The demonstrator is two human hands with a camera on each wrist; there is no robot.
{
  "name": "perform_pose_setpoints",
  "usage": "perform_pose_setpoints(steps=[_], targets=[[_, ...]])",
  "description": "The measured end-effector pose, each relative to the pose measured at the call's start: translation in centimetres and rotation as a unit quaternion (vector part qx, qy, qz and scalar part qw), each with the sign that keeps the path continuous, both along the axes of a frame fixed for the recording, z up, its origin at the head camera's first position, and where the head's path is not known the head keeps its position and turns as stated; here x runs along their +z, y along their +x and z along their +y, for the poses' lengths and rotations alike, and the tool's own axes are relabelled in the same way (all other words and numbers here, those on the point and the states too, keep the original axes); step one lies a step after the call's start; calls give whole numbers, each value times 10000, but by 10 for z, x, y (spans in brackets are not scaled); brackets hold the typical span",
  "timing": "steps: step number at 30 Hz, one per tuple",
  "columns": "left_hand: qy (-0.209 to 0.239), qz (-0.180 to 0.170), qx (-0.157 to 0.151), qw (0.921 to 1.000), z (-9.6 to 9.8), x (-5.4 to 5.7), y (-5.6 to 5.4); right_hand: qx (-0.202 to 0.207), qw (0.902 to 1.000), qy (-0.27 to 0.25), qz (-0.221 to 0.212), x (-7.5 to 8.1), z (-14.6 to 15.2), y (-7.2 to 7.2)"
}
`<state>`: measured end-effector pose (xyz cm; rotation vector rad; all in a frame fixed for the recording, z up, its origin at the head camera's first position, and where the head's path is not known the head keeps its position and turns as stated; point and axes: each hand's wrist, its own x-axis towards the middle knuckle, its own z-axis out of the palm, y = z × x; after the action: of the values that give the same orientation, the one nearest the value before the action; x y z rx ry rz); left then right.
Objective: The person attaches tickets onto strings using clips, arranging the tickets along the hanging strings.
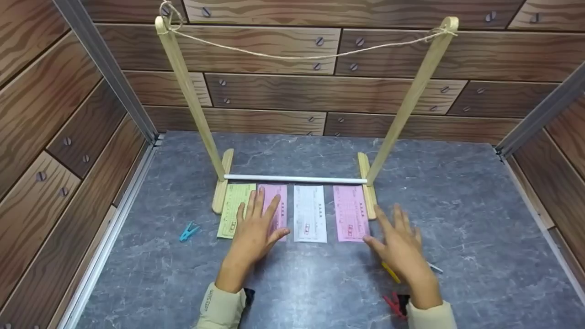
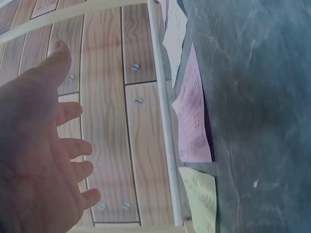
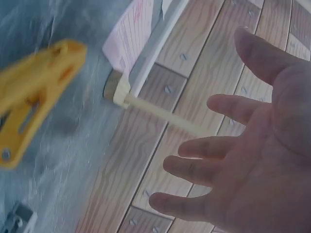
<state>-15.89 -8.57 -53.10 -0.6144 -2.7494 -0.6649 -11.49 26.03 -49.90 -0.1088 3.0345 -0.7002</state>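
In the head view my left hand (image 1: 252, 233) is held with spread fingers over a green paper slip (image 1: 235, 205) and a pink slip (image 1: 279, 208), partly covering both. A white slip (image 1: 310, 212) and a second pink slip (image 1: 351, 212) lie to the right in the same row. My right hand (image 1: 402, 246) hovers beside that second pink slip, fingers apart and holding nothing. Partly under it show a yellow clip (image 3: 43, 92) and a grey clip (image 1: 435, 267). Both wrist views show the palms bare, with the left hand (image 2: 43, 155) and right hand (image 3: 252, 160) raised off the table.
Behind the slips stands a wooden frame (image 1: 413, 100) with a white crossbar (image 1: 295, 178) low down and a sagging string (image 1: 292, 57) tied between its posts. A blue clothespin (image 1: 188, 231) lies at left, and a red clip (image 1: 394, 305) near the right sleeve. Wood-patterned walls enclose the grey table.
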Motion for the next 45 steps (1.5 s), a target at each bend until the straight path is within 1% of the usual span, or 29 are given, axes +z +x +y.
perform_pose_setpoints(steps=[3,7,9,13,15,18,21,24,26,30,32,34,37,38,40,42,45], targets=[[69,-32,98,9999,-6,-2,-1,9,9994,73,-335,5,8,-2],[140,-20,256,9996,-19,-5,-1,94,9962,267,-827,13,18,-7],[169,50,401,9990,-27,-5,-1,139,9953,267,-925,19,24,-11],[314,140,759,9965,-43,-4,-1,230,9951,264,-920,30,36,-21],[389,96,906,9951,-50,-5,-2,250,9933,260,-1095,33,40,-24],[425,-82,1151,9924,-59,-8,-2,232,9874,252,-1546,34,42,-25],[432,-365,1467,9876,-65,-13,0,265,9822,247,-1845,30,36,-25],[367,-642,1802,9808,-68,-15,3,316,9805,304,-1916,24,27,-22],[239,-748,2033,9760,-68,-15,4,283,9787,392,-1997,19,21,-20],[-98,-905,2477,9646,-63,-12,5,166,9756,562,-2116,7,17,-13],[-235,-1080,2619,9587,-59,-11,3,98,9726,642,-2232,2,17,-11],[-323,-1307,2700,9534,-54,-10,0,64,9689,717,-2368,-3,19,-10],[-301,-1552,2760,9481,-47,-11,-5,23,9635,797,-2555,-8,22,-9],[-285,-1607,2787,9464,-46,-11,-6,29,9639,786,-2542,-9,23,-8],[-248,-1715,2832,9433,-44,-12,-7,52,9692,732,-2350,-12,25,-6],[-133,-1837,2856,9405,-44,-13,-8,57,9760,650,-2080,-13,27,-4],[101,-2050,2769,9387,-46,-15,-10,24,9860,522,-1585,-13,30,-5]])
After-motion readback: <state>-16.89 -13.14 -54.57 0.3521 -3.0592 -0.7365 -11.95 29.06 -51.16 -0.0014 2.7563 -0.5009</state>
